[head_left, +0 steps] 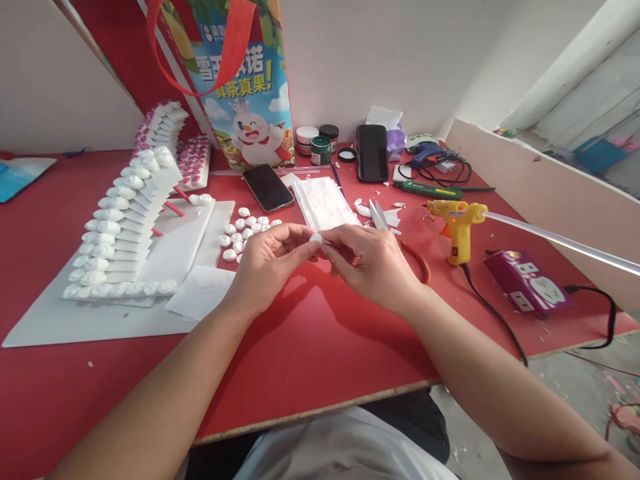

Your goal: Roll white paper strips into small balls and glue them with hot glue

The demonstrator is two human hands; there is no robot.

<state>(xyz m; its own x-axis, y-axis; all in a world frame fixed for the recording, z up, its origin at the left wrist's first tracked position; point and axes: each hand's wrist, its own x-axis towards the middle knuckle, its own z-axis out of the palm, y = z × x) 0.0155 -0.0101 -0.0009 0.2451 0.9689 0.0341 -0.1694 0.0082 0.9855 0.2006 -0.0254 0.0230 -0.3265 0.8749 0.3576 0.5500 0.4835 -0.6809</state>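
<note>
Near the middle of the red table, my left hand (273, 261) and my right hand (373, 261) meet fingertip to fingertip around a small white rolled piece (315, 238). Both hands pinch it between thumb and fingers. Several small white rosettes (243, 212) lie just beyond my left hand. A stack of white paper strips (325, 203) rests behind my fingers. Scissors (378, 215) with orange handles lie behind my right hand, which partly hides them.
White rosettes edge a fan-shaped white structure (133, 230) at the left. A yellow glue gun (459, 227) and purple box (527, 283) with cables stand right. Two phones (269, 188), paint jars (321, 150), a green cutter (429, 190) and a colourful bag (245, 100) are at the back.
</note>
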